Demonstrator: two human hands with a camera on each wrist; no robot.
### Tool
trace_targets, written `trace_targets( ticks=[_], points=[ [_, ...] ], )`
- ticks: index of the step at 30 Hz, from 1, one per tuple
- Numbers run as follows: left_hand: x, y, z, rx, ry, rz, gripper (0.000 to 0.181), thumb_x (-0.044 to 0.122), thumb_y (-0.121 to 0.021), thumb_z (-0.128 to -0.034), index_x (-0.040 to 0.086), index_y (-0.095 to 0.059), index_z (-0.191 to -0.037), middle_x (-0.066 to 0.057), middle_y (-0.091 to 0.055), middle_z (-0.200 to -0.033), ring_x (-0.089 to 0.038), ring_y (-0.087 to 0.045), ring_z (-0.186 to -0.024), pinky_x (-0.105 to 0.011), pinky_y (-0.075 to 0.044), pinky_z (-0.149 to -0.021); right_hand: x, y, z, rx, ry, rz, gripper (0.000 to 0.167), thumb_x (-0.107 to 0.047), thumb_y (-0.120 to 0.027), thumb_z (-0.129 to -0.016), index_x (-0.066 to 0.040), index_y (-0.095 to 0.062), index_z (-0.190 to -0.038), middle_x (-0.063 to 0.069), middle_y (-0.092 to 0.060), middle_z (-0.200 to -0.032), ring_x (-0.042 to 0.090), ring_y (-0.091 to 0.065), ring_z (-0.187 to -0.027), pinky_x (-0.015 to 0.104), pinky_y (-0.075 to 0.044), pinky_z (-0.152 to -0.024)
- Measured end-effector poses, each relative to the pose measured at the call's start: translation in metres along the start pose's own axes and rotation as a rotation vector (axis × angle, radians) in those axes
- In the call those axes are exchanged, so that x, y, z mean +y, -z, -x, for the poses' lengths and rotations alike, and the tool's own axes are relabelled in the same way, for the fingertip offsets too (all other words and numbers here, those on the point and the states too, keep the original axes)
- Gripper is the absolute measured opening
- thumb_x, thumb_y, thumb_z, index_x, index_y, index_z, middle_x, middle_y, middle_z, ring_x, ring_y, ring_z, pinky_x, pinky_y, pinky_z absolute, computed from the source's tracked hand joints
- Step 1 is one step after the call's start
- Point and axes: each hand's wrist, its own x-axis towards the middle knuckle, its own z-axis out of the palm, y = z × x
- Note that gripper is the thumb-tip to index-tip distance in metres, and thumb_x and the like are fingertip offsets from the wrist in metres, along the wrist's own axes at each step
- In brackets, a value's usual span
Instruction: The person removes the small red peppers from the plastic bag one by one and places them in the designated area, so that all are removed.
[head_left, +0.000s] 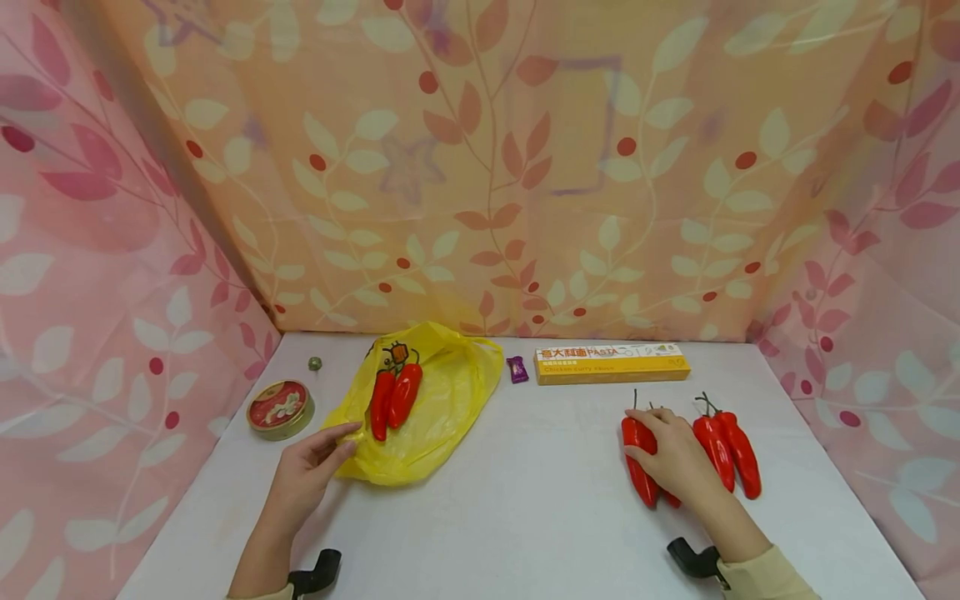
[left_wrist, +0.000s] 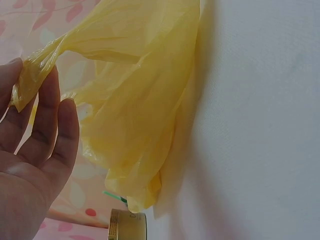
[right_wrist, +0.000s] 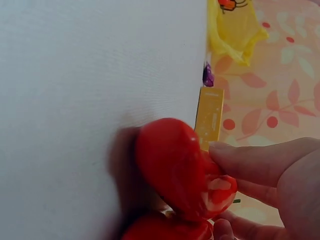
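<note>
A yellow plastic bag [head_left: 442, 417] lies spread at the left middle of the table, two red chili peppers [head_left: 405, 396] within its outline. My left hand [head_left: 300, 475] pinches the bag's near-left edge; in the left wrist view the gathered plastic [left_wrist: 37, 75] sits between thumb and fingers. Over on the right, my right hand [head_left: 678, 458] holds a red chili pepper [head_left: 639, 467] between thumb and fingers, and a second pepper [head_left: 670, 499] is partly hidden beneath the hand. Two more chili peppers [head_left: 741, 454] lie just right of that hand.
A round tin [head_left: 280, 410] stands left of the bag, with a small green ball-like item [head_left: 315, 363] behind it. Farther back are a purple wrapped candy [head_left: 517, 369] and a yellow-and-white pasta box [head_left: 612, 364]. Patterned cloth [head_left: 487, 167] encloses the table's back and sides.
</note>
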Motion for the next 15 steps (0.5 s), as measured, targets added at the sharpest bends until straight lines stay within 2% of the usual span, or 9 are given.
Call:
trace_targets(
  ticks=[4, 15],
  points=[
    [0.0002, 0.0004, 0.0, -0.001, -0.005, 0.003, 0.032, 0.021, -0.068, -0.0979, 0.008, -0.07, -0.127, -0.015, -0.068, -0.128, -0.003, -0.062, -0.098, -0.011, -0.053, -0.087, 0.0004, -0.0016, -0.0019, -0.015, 0.002, 0.006, 0.069, -0.028, -0.085, -0.081, -0.011, -0.057, -0.142, 0.028, -0.054, -0.137, 0.049, -0.05, -0.121, 0.062, -0.059, -0.075],
    [-0.0038, 0.0003, -0.0013, -0.012, -0.035, 0.034, 0.032, 0.018, -0.067, -0.0982, 0.005, -0.069, -0.127, -0.018, -0.067, -0.13, -0.001, -0.064, -0.102, -0.012, -0.053, -0.088, -0.0043, 0.0053, -0.0049, -0.029, 0.004, 0.002, 0.069, -0.029, -0.084, -0.083, -0.011, -0.055, -0.143, 0.029, -0.053, -0.137, 0.05, -0.048, -0.122, 0.062, -0.058, -0.077]
  ],
)
